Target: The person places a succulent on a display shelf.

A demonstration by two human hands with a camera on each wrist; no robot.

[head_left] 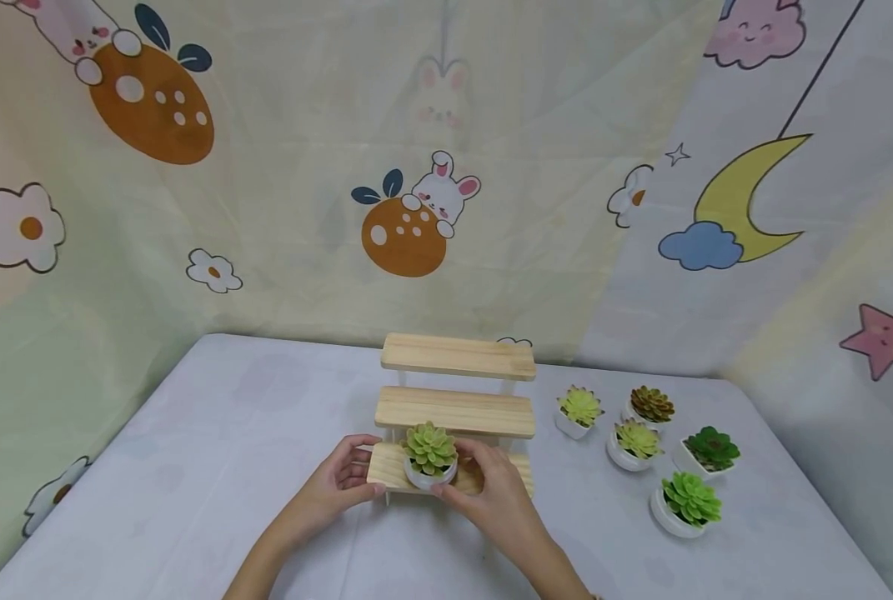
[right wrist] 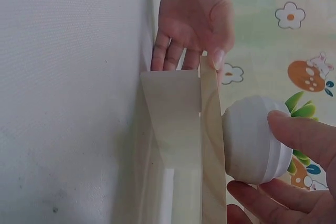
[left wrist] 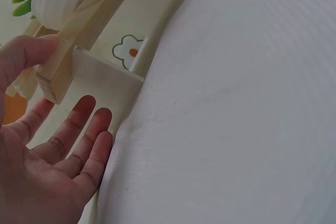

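A tiered wooden display stand (head_left: 455, 411) with three boards and white supports stands on the table. My right hand (head_left: 500, 496) pinches the white pot of a light-green potted succulent (head_left: 429, 450) between thumb and fingers, low over the bottom board. In the right wrist view, the base of the pot (right wrist: 249, 137) is right at the board's surface (right wrist: 212, 145). My left hand (head_left: 341, 483) holds the left end of that bottom board. Its thumb (left wrist: 31, 51) lies against the board, the index finger reaches to the other side, and the remaining fingers spread loosely below.
Several potted succulents stand on the table right of the stand: a yellow-green one (head_left: 581, 407), a brownish one (head_left: 652, 404), a pale one (head_left: 636, 442), a dark green one (head_left: 711, 450) and a bright green one (head_left: 688, 502). A printed cloth backdrop (head_left: 288, 208) hangs close behind.
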